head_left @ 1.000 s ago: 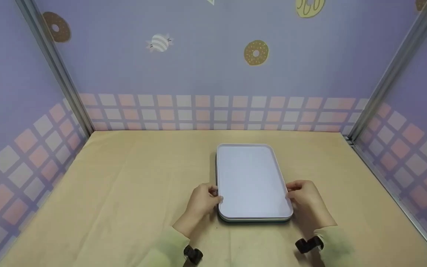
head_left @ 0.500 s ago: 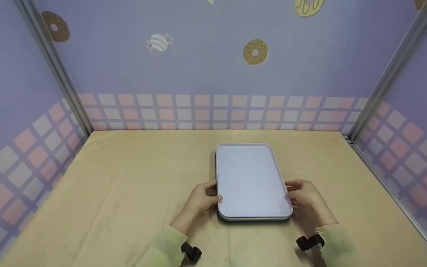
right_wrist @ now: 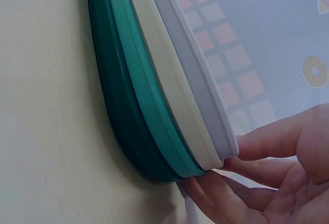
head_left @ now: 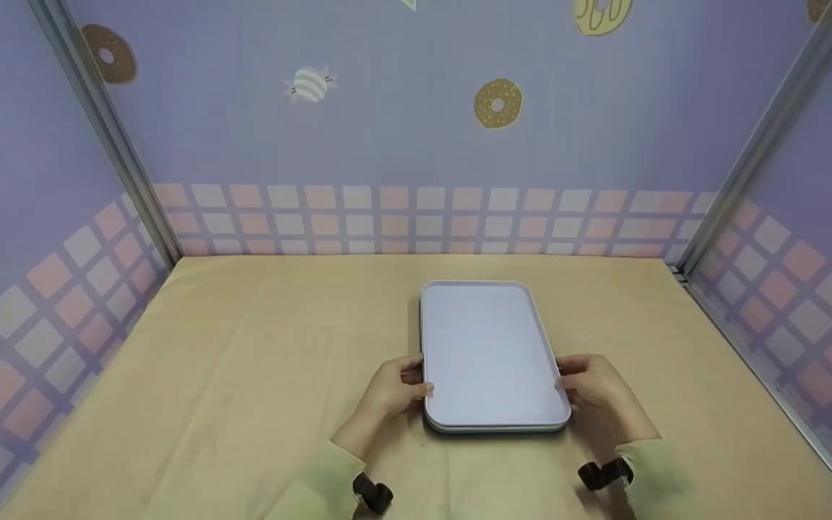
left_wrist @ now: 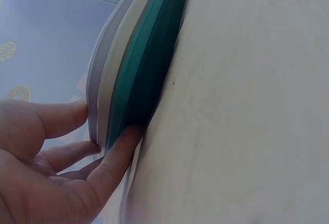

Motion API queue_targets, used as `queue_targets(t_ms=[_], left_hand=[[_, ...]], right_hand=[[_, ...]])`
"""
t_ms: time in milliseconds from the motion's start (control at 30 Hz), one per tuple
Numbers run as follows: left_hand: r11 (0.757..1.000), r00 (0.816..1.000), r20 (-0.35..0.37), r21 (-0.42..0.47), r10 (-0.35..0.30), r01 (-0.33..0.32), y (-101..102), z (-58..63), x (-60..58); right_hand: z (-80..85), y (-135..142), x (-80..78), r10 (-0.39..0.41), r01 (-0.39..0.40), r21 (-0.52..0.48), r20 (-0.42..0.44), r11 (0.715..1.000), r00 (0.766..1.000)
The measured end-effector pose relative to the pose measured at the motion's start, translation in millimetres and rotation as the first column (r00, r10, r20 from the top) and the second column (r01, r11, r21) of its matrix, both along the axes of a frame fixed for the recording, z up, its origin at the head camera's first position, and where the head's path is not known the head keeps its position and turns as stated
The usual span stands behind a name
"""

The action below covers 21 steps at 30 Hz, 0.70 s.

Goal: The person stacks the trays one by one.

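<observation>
A stack of rectangular trays with rounded corners lies on the table. Its top tray (head_left: 492, 354) is pale white-lavender. Under it the right wrist view shows a cream tray (right_wrist: 172, 72), a turquoise tray (right_wrist: 139, 80) and a dark green tray (right_wrist: 110, 85) at the bottom. My left hand (head_left: 389, 390) grips the stack's left edge near the front, thumb on the top rim and a fingertip down by the green side. On the right edge, my right hand (head_left: 595, 379) holds the stack likewise, thumb at the top rim, fingers against the lower trays. Undersides are hidden.
A pale yellow cloth (head_left: 279, 347) covers the table. Behind it stands a lavender wall (head_left: 401, 144) with donut and candy prints and pink and white squares. Metal posts mark the back corners, and patterned side walls flank the table.
My left hand has shifted slightly left at the wrist, and its fingers reach a little further along the stack's side. The trays and my right hand stay nearly in place.
</observation>
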<state>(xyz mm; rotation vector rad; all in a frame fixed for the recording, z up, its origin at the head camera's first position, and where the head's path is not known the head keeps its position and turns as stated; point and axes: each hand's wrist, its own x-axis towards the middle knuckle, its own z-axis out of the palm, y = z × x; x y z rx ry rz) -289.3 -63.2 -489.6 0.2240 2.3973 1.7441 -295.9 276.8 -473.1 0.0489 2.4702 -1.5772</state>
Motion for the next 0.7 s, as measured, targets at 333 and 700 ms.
queue_targets(t_ms=[333, 700], left_hand=[[1.0, 1.0, 0.023, 0.003, 0.013, -0.013, 0.4, 0.2, 1.4], [1.0, 1.0, 0.002, -0.012, 0.005, -0.005, 1.3, 1.1, -0.4]], right_hand=[[-0.4, -1.7, 1.5, -0.019, 0.02, -0.046, 0.022, 0.999, 1.0], [-0.3, -0.6, 1.1, -0.013, 0.013, -0.062, 0.005, 0.998, 1.0]])
